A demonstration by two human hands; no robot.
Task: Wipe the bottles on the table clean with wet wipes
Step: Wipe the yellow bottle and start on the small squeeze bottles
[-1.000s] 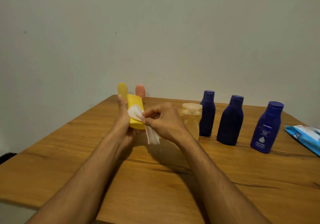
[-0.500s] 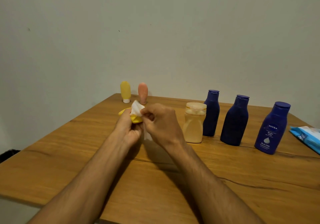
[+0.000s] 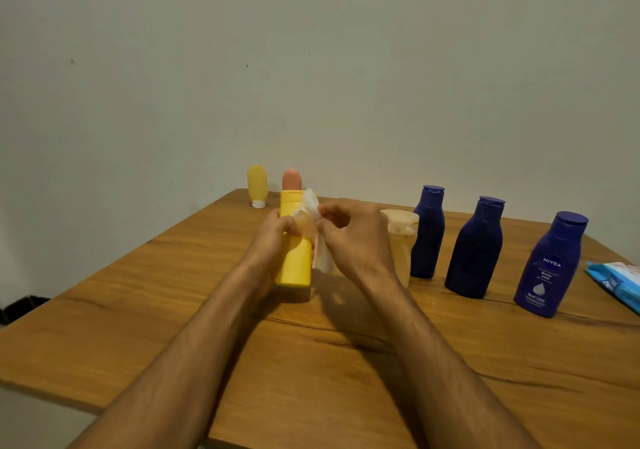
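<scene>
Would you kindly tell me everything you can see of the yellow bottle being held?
The yellow bottle looks like opaque, smooth plastic, with a same-coloured cap marked off by a seam at the top. It is roughly upright. The left hand grips its middle; the right hand pinches a white wet wipe against its upper part.

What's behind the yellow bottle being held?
An orange tube: only its rounded top shows above the yellow bottle. Its lower part is covered by the bottle, which the left hand grips.
</scene>
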